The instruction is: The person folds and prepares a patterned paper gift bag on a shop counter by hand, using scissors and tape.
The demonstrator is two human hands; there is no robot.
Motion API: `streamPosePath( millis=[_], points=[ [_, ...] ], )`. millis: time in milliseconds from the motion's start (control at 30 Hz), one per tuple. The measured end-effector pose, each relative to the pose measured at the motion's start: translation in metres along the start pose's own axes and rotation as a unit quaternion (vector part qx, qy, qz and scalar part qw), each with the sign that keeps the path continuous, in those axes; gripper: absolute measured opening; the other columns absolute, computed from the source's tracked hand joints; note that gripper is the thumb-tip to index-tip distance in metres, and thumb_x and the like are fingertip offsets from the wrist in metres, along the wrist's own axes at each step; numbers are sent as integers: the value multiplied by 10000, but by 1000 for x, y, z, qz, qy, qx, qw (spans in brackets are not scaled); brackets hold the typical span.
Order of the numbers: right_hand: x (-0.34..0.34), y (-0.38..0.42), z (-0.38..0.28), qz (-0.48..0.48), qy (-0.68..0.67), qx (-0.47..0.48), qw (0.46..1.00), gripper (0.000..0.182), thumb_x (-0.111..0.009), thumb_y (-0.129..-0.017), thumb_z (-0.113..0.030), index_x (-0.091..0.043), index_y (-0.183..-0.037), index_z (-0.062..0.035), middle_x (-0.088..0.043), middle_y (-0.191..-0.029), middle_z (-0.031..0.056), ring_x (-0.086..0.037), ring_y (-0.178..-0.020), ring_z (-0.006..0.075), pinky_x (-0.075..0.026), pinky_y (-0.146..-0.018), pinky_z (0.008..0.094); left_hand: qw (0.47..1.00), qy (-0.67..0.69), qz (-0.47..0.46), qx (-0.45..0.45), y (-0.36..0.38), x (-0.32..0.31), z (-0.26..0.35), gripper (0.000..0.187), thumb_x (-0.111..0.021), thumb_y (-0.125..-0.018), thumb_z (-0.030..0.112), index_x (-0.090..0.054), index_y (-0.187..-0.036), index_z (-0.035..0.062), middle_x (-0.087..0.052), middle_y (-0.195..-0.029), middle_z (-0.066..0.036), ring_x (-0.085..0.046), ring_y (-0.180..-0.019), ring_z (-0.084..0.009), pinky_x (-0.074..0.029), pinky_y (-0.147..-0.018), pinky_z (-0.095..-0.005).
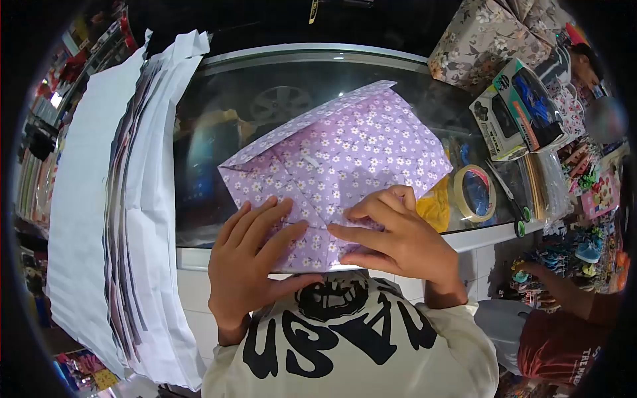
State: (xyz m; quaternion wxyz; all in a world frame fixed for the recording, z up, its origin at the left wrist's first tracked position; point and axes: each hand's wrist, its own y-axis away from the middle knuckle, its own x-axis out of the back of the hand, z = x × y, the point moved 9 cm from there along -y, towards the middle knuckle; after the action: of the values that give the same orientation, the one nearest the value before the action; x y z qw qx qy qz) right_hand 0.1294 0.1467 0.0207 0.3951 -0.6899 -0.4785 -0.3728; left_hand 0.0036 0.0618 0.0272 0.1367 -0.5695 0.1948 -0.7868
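Observation:
A piece of purple wrapping paper (378,149) printed with white daisies lies on the glass counter, folded along its upper left side and creased near the middle. Whether anything is inside it cannot be seen. My left hand (255,255) rests on the paper's lower left part, fingers spread. On the lower right part, my right hand (401,239) presses down with bent fingers, thumb and index apart. A small whitish strip (310,160) sits on the paper's surface. Right of the paper lies a roll of tape (474,194), with green-handled scissors (514,205) beside it.
A tall stack of white paper sheets (142,199) stands at the left of the glass counter (219,69). At the right are a boxed item (517,109) and a floral-wrapped package (491,43). A yellow plastic piece (434,207) lies by the tape. Another person in a dark red shirt (554,341) is at lower right.

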Motion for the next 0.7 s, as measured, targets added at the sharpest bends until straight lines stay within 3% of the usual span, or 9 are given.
streamPosePath(
  millis=[100, 267, 367, 567, 700],
  points=[
    [4, -4, -10, 32, 16, 34, 999, 542, -685, -814, -472, -607, -1246, -154, -560, -1267, 78, -488, -1236, 246, -297, -1026, 491, 999, 14, 30, -5, 3, 1, -1, 634, -842, -541, 515, -707, -1042, 151, -659, -1202, -53, -617, -1148, -268, -449, -994, -457],
    [-3, -5, -14, 18, 36, 56, 998, 544, -734, -766, -457, -635, -1209, -157, -560, -1337, 50, -516, -1245, 243, -316, -1022, 469, 999, 19, 30, 2, 10, -1, -4, 509, -821, -586, 503, -719, -955, 167, -666, -1218, -28, -624, -1134, -261, -397, -1057, -455],
    [-2, -4, -16, 8, 32, 66, 997, 505, -710, -806, -413, -608, -1224, -151, -548, -1324, 48, -503, -1242, 233, -327, -1031, 486, 998, -25, 60, -17, 9, 10, 6, 439, -725, -724, 511, -713, -1014, 182, -667, -1208, -26, -619, -1118, -222, -363, -1075, -458],
    [1, -5, -21, 13, 35, 74, 997, 470, -756, -755, -349, -666, -1169, -146, -594, -1293, 45, -549, -1211, 228, -331, -1010, 430, 982, -71, 174, -11, 52, 5, 14, 305, -764, -729, 425, -749, -969, 237, -692, -1120, 49, -621, -1047, -139, -283, -1120, -440],
    [1, -7, -27, 0, 26, 109, 994, 429, -727, -780, -288, -645, -1141, -72, -588, -1257, 60, -547, -1191, 240, -380, -985, 427, 984, -63, 165, 14, 61, -4, 10, 219, -785, -728, 370, -755, -914, 258, -704, -1071, 77, -630, -1026, -118, -288, -1107, -413]
  ],
)
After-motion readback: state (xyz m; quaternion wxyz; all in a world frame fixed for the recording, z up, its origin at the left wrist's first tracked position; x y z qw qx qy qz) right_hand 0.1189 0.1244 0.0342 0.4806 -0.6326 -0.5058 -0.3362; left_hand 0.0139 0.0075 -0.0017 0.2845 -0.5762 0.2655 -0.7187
